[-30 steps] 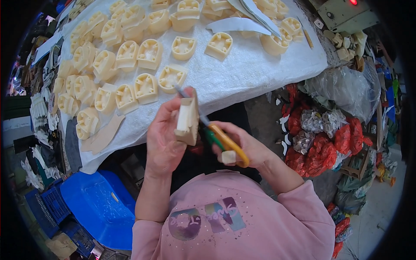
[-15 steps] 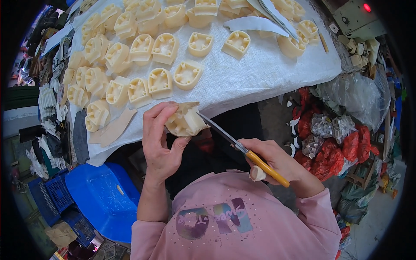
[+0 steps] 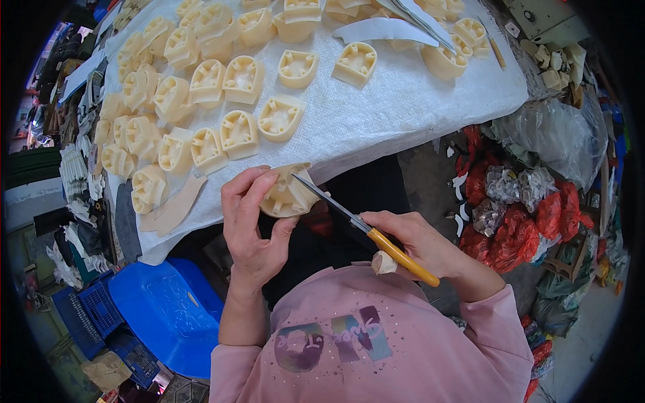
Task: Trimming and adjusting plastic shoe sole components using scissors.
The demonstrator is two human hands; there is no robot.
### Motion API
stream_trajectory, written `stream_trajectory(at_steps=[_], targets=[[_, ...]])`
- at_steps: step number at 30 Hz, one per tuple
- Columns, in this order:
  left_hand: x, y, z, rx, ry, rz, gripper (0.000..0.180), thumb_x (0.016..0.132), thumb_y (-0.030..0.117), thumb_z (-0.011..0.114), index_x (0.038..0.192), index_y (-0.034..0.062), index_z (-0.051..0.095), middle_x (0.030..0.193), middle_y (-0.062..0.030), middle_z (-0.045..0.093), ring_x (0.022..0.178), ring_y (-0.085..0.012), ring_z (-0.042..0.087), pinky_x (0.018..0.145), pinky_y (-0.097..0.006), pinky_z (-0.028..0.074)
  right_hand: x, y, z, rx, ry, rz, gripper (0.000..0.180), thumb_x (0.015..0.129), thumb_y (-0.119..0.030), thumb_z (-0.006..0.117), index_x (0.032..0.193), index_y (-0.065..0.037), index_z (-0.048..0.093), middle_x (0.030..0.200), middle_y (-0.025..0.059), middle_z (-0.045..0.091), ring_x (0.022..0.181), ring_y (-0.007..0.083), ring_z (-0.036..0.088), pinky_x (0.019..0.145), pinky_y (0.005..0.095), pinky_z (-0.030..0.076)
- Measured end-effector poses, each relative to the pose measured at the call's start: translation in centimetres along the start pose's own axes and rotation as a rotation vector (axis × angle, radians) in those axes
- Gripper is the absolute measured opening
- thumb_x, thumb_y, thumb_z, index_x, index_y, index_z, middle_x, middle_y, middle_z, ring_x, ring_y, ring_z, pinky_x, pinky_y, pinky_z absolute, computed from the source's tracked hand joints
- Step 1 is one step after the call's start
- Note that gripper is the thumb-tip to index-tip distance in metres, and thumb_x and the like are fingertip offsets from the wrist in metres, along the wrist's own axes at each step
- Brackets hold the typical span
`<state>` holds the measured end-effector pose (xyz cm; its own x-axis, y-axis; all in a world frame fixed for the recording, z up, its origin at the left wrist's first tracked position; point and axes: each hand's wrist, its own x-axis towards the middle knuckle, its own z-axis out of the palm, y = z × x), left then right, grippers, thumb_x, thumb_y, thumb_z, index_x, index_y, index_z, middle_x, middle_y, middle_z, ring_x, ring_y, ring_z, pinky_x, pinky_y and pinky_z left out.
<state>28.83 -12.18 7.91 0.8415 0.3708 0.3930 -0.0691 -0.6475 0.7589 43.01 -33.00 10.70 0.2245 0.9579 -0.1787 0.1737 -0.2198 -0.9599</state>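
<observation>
Fingers gripping cream moulded piece, knife touching it, blue crate nearby

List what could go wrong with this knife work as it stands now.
1. The knife has its tip on the cream plastic part, which the left hand grips; a slip might cut those fingers.
2. The part is held in the air over the lap, unsupported, so it could twist or drop.
3. The right hand holds the yellow handle loosely angled; the blade may skid.
</observation>
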Motion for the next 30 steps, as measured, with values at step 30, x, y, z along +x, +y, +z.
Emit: stream_trajectory(at_steps=[30], targets=[[0.1, 0.6, 1.3, 0.064, -0.017, -0.05, 0.053, 0.078, 0.012, 0.073, 0.123, -0.0016, 0.05, 0.119, -0.0146, 0.046, 0.111, -0.0253, 0.049, 0.093, -0.035, 0.043, -1.0, 1.8, 2.7, -0.058, 0.211, 0.061, 0.035, 0.078, -0.006, 0.063, 0.111, -0.005, 0.054, 0.083, 0.0161, 0.062, 0.074, 0.0329, 0.063, 0.062, 0.0354, 0.048]])
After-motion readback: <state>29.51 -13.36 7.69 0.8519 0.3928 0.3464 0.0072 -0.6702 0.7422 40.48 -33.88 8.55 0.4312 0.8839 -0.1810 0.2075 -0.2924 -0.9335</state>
